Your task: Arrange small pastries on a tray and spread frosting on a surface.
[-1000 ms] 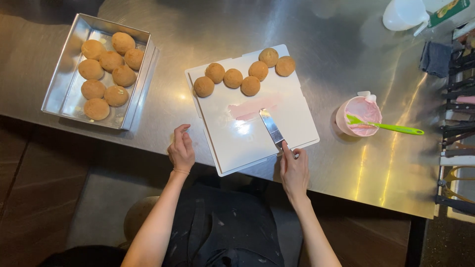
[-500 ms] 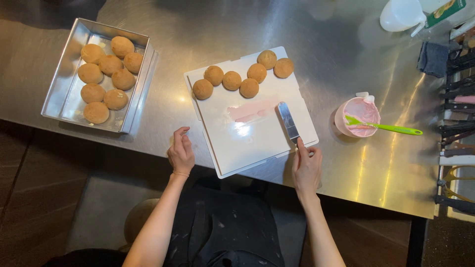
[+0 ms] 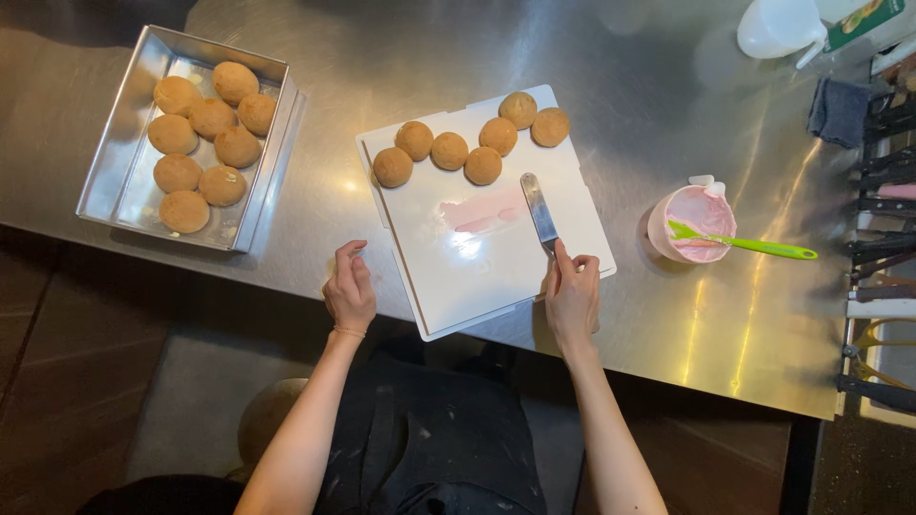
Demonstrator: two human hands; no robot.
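Note:
My right hand [image 3: 572, 294] grips a metal palette knife [image 3: 539, 211] whose blade lies on a white square board [image 3: 477, 267], at the right end of a pink smear [image 3: 482, 212]. Several round brown buns [image 3: 448, 150] curve along the board's far edge. My left hand [image 3: 349, 291] rests on the steel table just left of the board, fingers loosely apart, holding nothing.
A metal tray [image 3: 124, 153] with several more buns stands at the far left. A pink cup of pink cream [image 3: 695, 221] with a green spatula [image 3: 754, 246] sits right of the board. A white jug [image 3: 778, 26] and grey cloth [image 3: 838, 110] are at the far right.
The knife swept right across the pink smear, then came back slightly left. My right hand followed it. My left hand stayed put.

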